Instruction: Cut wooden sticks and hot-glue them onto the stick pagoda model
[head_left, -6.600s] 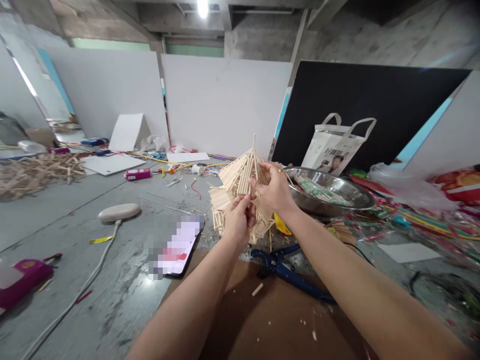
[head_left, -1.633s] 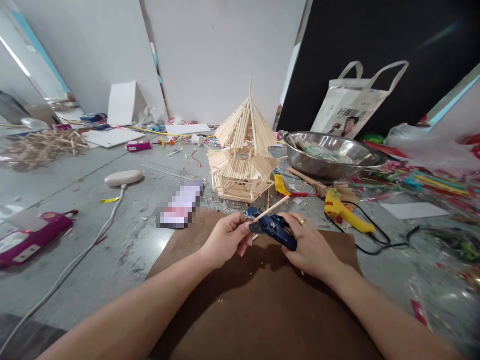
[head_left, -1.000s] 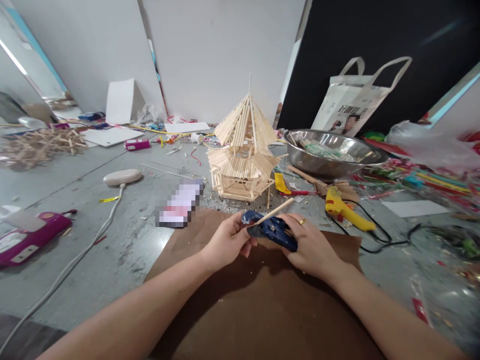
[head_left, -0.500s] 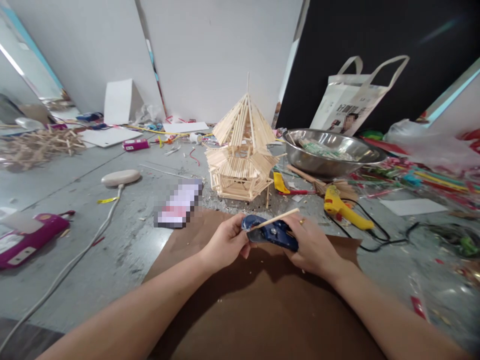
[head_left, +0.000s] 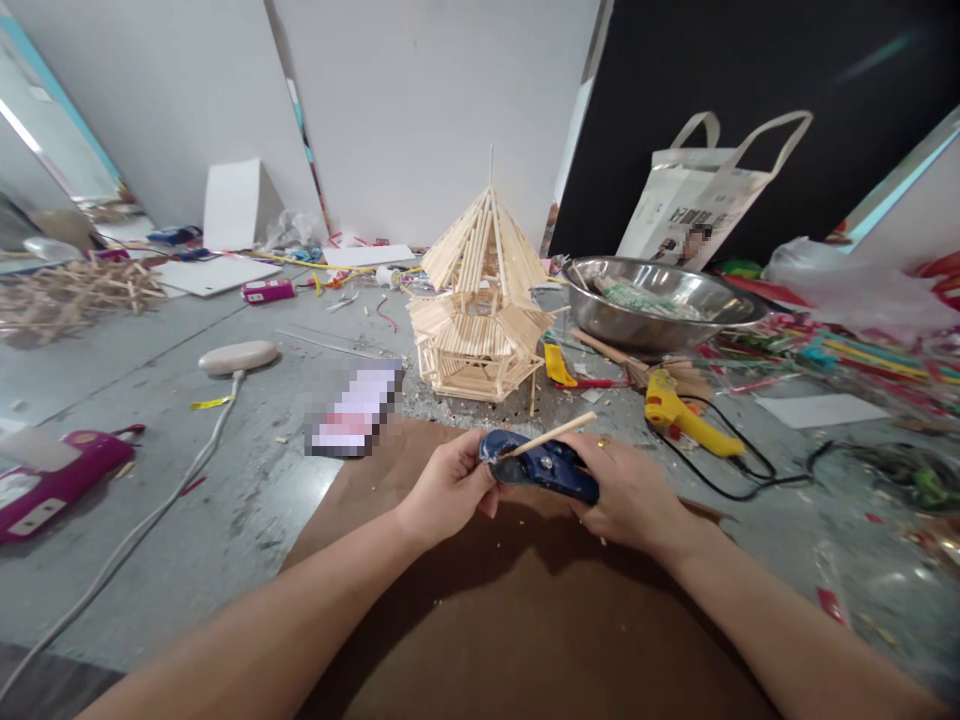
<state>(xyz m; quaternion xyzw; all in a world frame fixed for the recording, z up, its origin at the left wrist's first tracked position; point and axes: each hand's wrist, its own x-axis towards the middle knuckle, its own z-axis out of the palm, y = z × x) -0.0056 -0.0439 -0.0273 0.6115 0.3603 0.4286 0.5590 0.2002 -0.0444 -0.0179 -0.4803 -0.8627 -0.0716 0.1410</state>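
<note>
A dark blue hand cutter (head_left: 550, 463) is held over the brown cloth in front of me. My right hand (head_left: 626, 490) is wrapped round its handle end, with a ring on one finger. At the cutter's head, my left hand (head_left: 450, 485) is closed in a pinch by the near end of a thin wooden stick (head_left: 559, 433). That stick slants up to the right across the cutter; its left end is hidden near the jaws and fingers. Just beyond stands a pagoda-like model (head_left: 484, 290) built of pale wooden sticks, with a pointed roof.
Left of the model lies a phone (head_left: 356, 405), with a white corded device (head_left: 238, 357) and a purple power strip (head_left: 67, 480) farther left. On the right are a yellow glue gun (head_left: 690, 415), a steel basin (head_left: 660, 310) and a paper bag (head_left: 697, 205). Brown cloth (head_left: 517, 620) covers my lap.
Both hands and the cutter stay nearly in place. The stick has tipped slightly at the jaws. The whole view has shifted a little.
</note>
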